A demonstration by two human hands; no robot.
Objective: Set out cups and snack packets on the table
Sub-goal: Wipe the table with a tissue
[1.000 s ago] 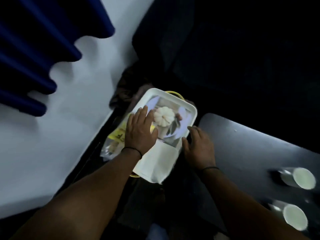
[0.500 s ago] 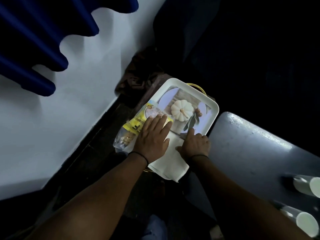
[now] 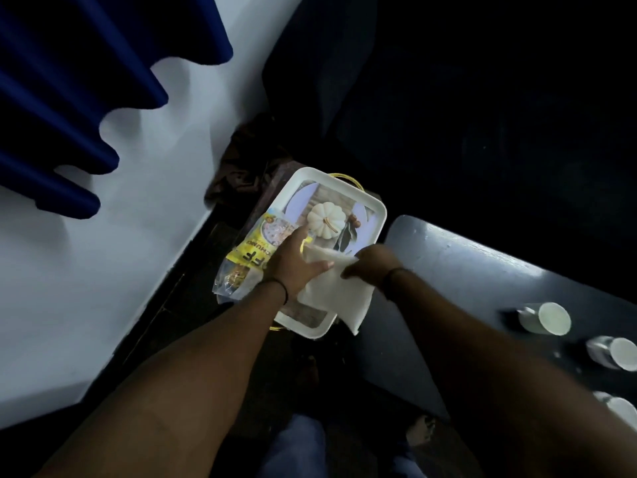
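- Dark grey counter (image 3: 465, 270) is seen to the right of the tray, with three white cups (image 3: 544, 319) lined along its right part, well apart from the tray.
- White tray (image 3: 374, 210), printed with a pale pumpkin, is set just left of the counter.
- White cloth (image 3: 339, 293) is draped over the near end of the tray.
- Yellow snack packet (image 3: 250, 257) is laid across the tray's left edge.
- Left hand (image 3: 296, 262) is rested with straight fingers on the packet and the cloth.
- Right hand (image 3: 374, 262) is closed, pinching the cloth's upper corner.
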